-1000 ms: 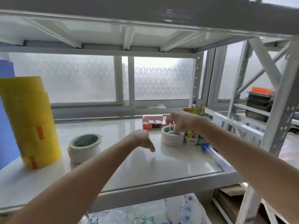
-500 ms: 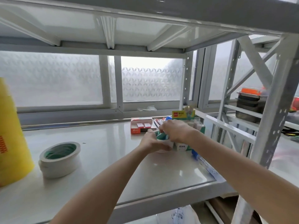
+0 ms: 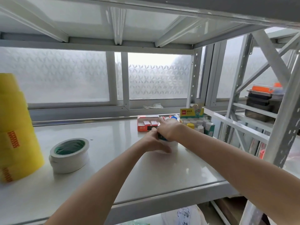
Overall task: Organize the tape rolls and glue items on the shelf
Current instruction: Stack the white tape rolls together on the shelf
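- At mid-shelf, right of centre, both hands meet over a white tape roll (image 3: 172,146) that lies flat on the shelf (image 3: 113,159).
- Left hand (image 3: 155,142): fingers curled around the near left side of the roll, gripping it.
- Right hand (image 3: 168,129): palm down on top of the roll, fingers closed over its upper rim; a blue-green core shows just beneath the palm.
- The roll is mostly hidden by the hands; only its lower right wall is visible.
- Just behind the hands: an open red box (image 3: 146,125) with small red-and-white packs inside.
- Right of the hands, at the shelf's back right corner: a glue display (image 3: 197,122) with a yellow-green header card and rows of white-capped sticks; one cap is yellow.
- Well to the left: a second white roll (image 3: 69,155) with a green core, lying flat, apart from everything else.
- At the far left edge: a tall stack of yellow tape (image 3: 14,127) with orange markings, standing upright.
- Behind the shelf: a frosted window (image 3: 65,77).
- On a neighbouring rack to the right: dark containers (image 3: 261,104), the top one with an orange lid.
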